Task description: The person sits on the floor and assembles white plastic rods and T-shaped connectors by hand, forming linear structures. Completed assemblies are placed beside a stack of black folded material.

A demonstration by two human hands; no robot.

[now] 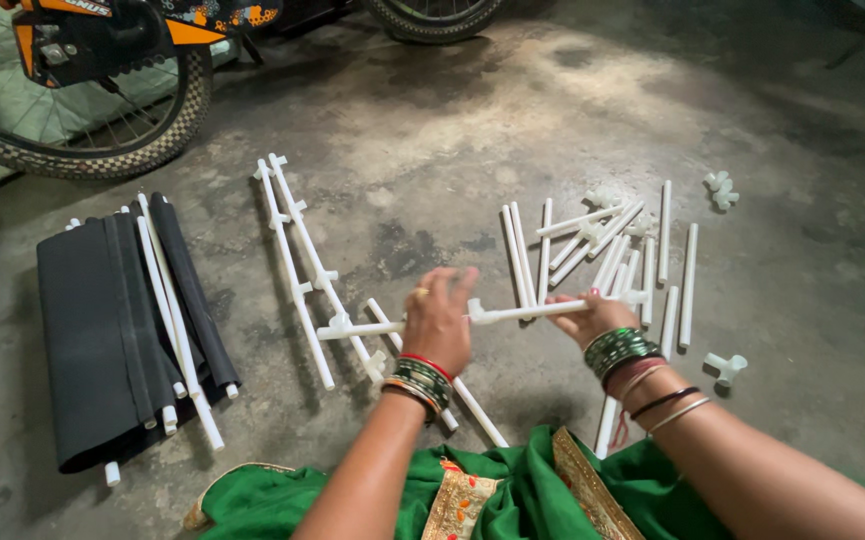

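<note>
Head view: I sit on the concrete floor (512,120), green cloth (512,500) across my lap. My left hand (439,320) is closed around a white plastic tube (512,312), gripping it near its middle. My right hand (592,318) grips the same tube further along, fingers curled under it. The tube is held level just above the floor, in front of my knees. It is slender, smooth and white, with a T-shaped connector (338,325) at its left end and another fitting (636,297) at its right end.

Just left of my hands, two long assembled rails (297,255) with side connectors lie on the floor. Beyond my right hand lies a loose heap of matching white tubes (602,240). Separate white connectors (722,190) lie well apart to the right. At far left, folded black fabric (102,340) lies with tubes threaded through it. A bicycle wheel (92,120) stands at the upper left.
</note>
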